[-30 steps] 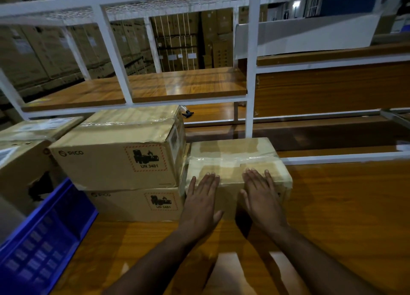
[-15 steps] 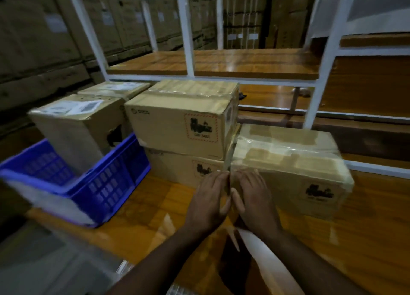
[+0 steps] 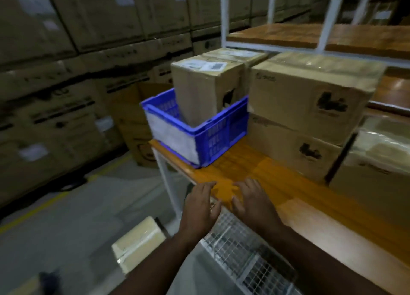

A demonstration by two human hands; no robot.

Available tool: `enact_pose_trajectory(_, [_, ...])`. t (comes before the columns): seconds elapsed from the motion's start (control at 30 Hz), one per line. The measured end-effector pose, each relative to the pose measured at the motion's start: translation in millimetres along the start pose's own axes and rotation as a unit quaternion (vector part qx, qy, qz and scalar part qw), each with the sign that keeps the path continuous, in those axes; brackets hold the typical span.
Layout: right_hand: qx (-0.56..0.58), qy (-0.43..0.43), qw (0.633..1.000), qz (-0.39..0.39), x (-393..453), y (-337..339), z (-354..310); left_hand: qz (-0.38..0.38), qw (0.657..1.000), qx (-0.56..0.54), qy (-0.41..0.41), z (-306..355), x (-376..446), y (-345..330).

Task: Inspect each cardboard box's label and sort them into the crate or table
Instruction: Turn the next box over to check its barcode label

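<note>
Floor box (image 3: 138, 242): a pale taped box is seen low on the floor, to the left of and below the left hand. Its label cannot be read.
Left hand (image 3: 200, 206): it is held just over the near edge of the table. The fingers are spread and a bit bent. Nothing is held.
Crate (image 3: 218, 137): the blue crate is set on the table corner, up ahead of both hands and a little to the left. One tall box (image 3: 206, 90) is stood inside it, tilted, with a white label on top.
Right hand (image 3: 255, 202): it is held just beside the left hand, over the table (image 3: 277, 179). The fingers are spread. Nothing is held.
Stack (image 3: 310, 108): two brown boxes are piled ahead and to the right of the hands, just beside the crate.
Wrapped box (image 3: 377, 161): it is found far to the right of the hands, touching the stack.
What could go wrong: the picture is blurred by fast head turning, so a label could be read wrong and a box put in the wrong place. The crate is set near the table corner, so it could be bumped off by a hard push.
</note>
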State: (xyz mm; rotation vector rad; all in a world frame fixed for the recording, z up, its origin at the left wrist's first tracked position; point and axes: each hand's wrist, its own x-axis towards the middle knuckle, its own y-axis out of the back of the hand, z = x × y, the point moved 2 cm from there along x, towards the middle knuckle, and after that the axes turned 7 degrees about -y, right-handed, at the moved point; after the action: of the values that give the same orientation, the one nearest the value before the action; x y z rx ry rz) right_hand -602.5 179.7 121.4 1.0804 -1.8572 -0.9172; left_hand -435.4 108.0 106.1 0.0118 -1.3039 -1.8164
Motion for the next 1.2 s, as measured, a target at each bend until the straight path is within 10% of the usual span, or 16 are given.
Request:
enact_pose_trajectory(0.53, [0.013,0.112,0.939,-0.324,-66.2,-196.1,-222.2,-0.024,0.935,0.054,0.35,-212.6,-283.3,140.1])
enact_pose_trajectory(1.2, [0.022,0.039,0.901,-0.431,86.8,-438.0,-277.1,-0.06,0.835,0.0,0.547,-430.3,-292.9,122.1])
